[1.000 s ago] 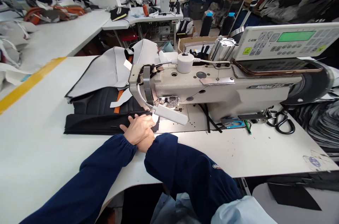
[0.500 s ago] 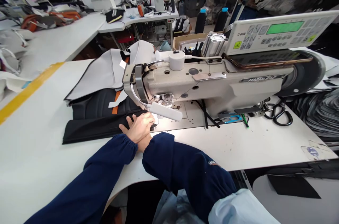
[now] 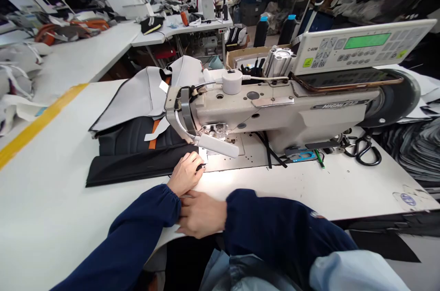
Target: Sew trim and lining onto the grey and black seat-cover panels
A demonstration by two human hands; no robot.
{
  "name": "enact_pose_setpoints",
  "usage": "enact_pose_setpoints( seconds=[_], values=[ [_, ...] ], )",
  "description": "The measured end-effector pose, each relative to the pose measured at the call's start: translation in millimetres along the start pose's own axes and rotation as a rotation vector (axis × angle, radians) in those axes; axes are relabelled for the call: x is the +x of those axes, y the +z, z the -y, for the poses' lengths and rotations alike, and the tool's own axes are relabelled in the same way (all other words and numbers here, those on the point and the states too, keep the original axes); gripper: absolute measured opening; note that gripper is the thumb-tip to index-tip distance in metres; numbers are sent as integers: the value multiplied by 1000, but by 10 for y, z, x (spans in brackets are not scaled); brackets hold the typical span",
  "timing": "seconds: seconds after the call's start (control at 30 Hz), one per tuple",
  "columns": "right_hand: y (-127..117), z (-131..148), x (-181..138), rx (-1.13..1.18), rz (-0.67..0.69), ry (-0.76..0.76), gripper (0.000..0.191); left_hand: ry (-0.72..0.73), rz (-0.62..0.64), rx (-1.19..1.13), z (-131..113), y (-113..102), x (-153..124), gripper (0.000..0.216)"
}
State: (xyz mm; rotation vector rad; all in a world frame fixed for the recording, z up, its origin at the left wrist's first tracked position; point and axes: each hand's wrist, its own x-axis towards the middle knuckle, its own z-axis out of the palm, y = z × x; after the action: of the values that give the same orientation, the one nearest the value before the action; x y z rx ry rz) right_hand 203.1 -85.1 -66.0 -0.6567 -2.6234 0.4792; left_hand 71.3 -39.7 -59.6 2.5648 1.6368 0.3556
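Matt black cloth (image 3: 137, 165), smooth white tabletop (image 3: 51, 181), painted-metal sewing machine (image 3: 275, 117)
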Motion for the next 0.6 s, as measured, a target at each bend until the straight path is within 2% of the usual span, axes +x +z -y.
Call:
enact_pose_setpoints(
  seconds=[0.03, 0.07, 0.17, 0.23, 0.37, 0.5, 0.6],
  values=[
    [-35, -86, -113, -17, 12, -134, 26, -1, -51, 15, -20, 18, -14, 16],
    [-79, -190, -200, -53, -16, -148, 30, -17, -100, 19, -40, 46, -34, 17],
    [-224, -511, -285, -153, -161, 37, 29, -43, -216, -23, -67, 149, -97, 20],
    [-280, -650, -242, -190, -153, 68, 22, -50, -275, -60, -53, 201, -131, 22],
    [-264, -718, -147, -243, -31, 46, 20, -26, -317, -90, 7, 247, -165, 25],
    [-207, -700, -135, -257, -59, 72, 20, 22, -338, -77, 51, 241, -113, 25],
    [-181, -706, -152, -250, -90, 118, 25, 11, -296, -76, 75, 207, -9, 26]
  ],
)
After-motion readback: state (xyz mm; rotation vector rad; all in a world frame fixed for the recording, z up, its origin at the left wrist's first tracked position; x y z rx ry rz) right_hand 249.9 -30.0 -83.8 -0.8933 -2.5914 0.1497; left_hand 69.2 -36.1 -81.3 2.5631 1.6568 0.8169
